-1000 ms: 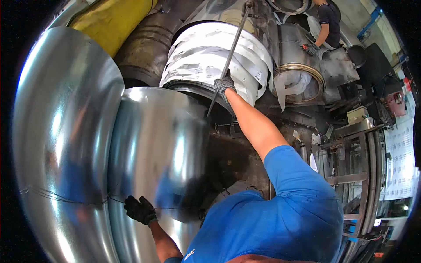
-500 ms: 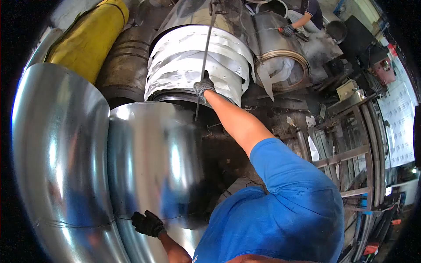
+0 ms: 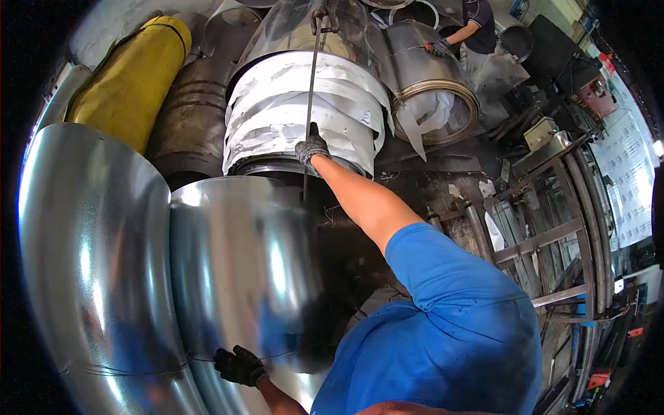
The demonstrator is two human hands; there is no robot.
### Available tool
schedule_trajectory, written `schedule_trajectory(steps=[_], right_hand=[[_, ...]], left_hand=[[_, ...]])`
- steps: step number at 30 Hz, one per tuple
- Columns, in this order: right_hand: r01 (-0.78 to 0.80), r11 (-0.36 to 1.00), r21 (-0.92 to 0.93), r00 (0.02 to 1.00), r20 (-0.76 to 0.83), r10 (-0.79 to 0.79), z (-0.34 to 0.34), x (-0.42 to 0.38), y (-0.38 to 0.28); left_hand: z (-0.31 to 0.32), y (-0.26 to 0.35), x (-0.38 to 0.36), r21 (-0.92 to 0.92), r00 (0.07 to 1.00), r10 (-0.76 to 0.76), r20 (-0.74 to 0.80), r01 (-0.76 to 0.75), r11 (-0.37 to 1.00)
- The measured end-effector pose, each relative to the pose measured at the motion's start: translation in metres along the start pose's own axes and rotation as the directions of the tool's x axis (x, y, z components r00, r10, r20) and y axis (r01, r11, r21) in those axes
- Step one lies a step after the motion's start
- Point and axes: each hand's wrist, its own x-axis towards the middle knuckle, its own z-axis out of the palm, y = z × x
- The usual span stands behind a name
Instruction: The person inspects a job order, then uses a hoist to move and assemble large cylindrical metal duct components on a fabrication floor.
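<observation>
My right hand, in a dark glove, is closed round a long thin metal rod. The rod runs up to a hook-like fitting over the large metal roll. Behind the hand is a roll wrapped in white sheeting. My left hand, also gloved, lies with its fingers apart against a shiny silver metal roll, close to a thin wire round it. A second, larger silver roll stands to the left, touching the first.
A yellow roll and a rusty brown roll lie at the upper left. Another person's gloved hand rests by a grey roll at the top right. A metal frame stands on the right.
The view has shifted, so most things sit slightly lower. Both my hands keep nearly the same poses. The other person's body shows more upright, with the hand still by the grey roll.
</observation>
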Motion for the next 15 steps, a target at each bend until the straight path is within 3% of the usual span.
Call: schedule_trajectory(steps=[1, 3, 7, 10, 12, 14, 15], right_hand=[[0.031, 0.997, -0.071, 0.999, 0.023, -0.03, 0.002, 0.002, 0.0], [-0.008, 0.999, -0.032, 1.0, 0.0, 0.008, 0.006, 0.004, 0.003], [-0.033, 0.999, 0.026, 0.999, -0.003, 0.034, 0.011, 0.012, 0.007], [-0.04, 0.998, 0.039, 0.999, 0.018, 0.039, 0.001, -0.001, 0.001], [-0.031, 0.997, -0.064, 0.998, 0.046, 0.034, 0.013, 0.015, 0.005], [0.118, 0.987, 0.111, 0.991, 0.054, -0.124, 0.012, 0.015, 0.007], [0.126, 0.986, 0.111, 0.989, 0.058, -0.133, 0.014, 0.016, 0.002]], left_hand=[[0.003, -0.001, -0.001, 0.001, 1.0, -0.001, 0.0, 0.001, 1.0], [0.014, -0.005, -0.003, -0.022, 0.994, 0.036, -0.1, -0.038, 0.999], [0.032, -0.006, -0.004, 0.032, 0.998, 0.017, -0.056, -0.015, 0.999], [0.014, -0.004, -0.006, -0.111, 0.999, 0.002, -0.047, -0.007, 0.994], [-0.059, 0.017, 0.011, 0.029, 0.962, -0.075, 0.262, 0.07, 0.997], [-0.077, 0.021, 0.017, -0.006, 0.927, -0.107, 0.358, 0.117, 0.993], [-0.077, 0.02, 0.017, -0.006, 0.926, -0.116, 0.359, 0.126, 0.992]])
